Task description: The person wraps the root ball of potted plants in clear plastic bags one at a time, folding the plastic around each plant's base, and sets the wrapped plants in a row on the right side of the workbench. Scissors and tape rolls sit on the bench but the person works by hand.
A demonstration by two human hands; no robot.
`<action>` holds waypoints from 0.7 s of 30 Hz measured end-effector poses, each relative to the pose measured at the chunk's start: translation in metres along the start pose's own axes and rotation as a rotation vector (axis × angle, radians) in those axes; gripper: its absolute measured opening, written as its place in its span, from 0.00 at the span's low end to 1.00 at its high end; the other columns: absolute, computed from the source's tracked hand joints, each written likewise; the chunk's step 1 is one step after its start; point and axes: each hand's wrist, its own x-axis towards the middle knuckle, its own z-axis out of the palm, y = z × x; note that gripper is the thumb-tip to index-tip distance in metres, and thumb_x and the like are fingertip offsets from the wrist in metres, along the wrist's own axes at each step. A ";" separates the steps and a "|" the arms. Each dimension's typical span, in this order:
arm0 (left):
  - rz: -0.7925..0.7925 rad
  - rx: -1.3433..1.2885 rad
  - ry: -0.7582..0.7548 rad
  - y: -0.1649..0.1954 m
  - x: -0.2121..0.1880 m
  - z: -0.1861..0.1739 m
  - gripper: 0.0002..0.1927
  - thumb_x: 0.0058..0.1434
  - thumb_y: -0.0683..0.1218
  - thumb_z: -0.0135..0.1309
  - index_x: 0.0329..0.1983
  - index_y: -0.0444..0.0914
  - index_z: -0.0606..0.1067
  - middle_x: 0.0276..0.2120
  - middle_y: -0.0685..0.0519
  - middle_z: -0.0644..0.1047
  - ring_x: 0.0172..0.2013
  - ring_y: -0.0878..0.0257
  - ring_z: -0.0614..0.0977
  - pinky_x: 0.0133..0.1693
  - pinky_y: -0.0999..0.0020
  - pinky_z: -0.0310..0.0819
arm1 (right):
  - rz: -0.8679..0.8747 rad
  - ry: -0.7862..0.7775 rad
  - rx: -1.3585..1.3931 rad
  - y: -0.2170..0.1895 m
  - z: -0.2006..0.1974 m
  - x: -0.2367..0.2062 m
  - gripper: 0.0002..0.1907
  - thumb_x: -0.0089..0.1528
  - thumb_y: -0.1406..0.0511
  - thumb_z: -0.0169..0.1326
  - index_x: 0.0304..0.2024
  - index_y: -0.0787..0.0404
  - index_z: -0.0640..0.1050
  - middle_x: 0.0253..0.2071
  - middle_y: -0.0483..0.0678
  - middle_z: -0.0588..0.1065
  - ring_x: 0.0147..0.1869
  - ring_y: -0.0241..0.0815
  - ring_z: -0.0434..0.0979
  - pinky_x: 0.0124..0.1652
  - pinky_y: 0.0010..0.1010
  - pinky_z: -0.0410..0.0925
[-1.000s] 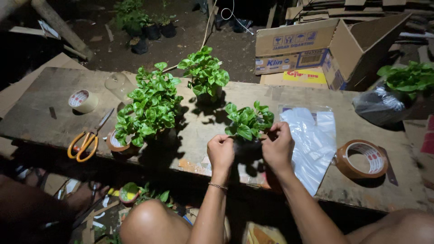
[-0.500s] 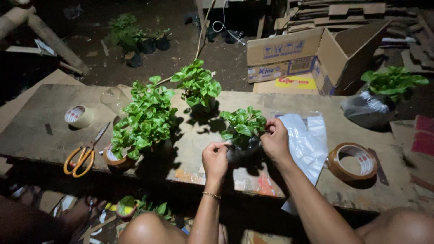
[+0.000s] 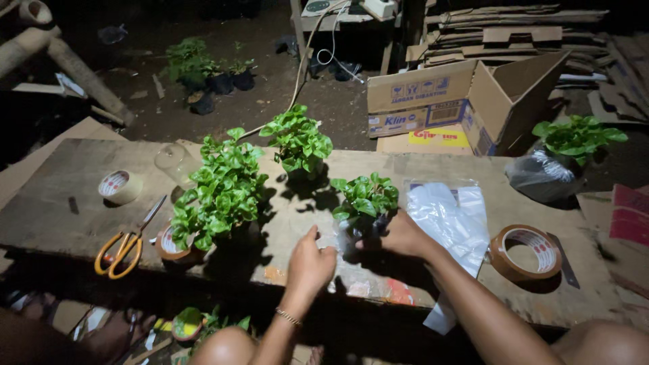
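Fig.: rough wooden surface (image 3: 81,223), worn and stained, outdoors at night over a dirt floor; flattened cardboard stacked at back. I see my left hand (image 3: 309,260) half-open, fingers curled beside the small leafy plant (image 3: 365,197) at surface centre; my right hand (image 3: 400,236) grips its dark plastic-wrapped base. Clear crinkled plastic bags (image 3: 449,216) lie just right of it. Brown tape roll (image 3: 526,251) far right; white tape roll (image 3: 119,186) and orange-handled scissors (image 3: 124,245) left. Open cardboard box (image 3: 473,101) behind.
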 end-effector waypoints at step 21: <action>-0.183 0.038 -0.132 0.019 0.071 -0.030 0.18 0.61 0.52 0.53 0.52 0.41 0.78 0.42 0.47 0.84 0.40 0.50 0.85 0.45 0.57 0.78 | 0.479 0.871 0.202 0.090 -0.085 0.104 0.40 0.40 0.54 0.76 0.48 0.68 0.76 0.46 0.52 0.80 0.47 0.42 0.82 0.47 0.33 0.74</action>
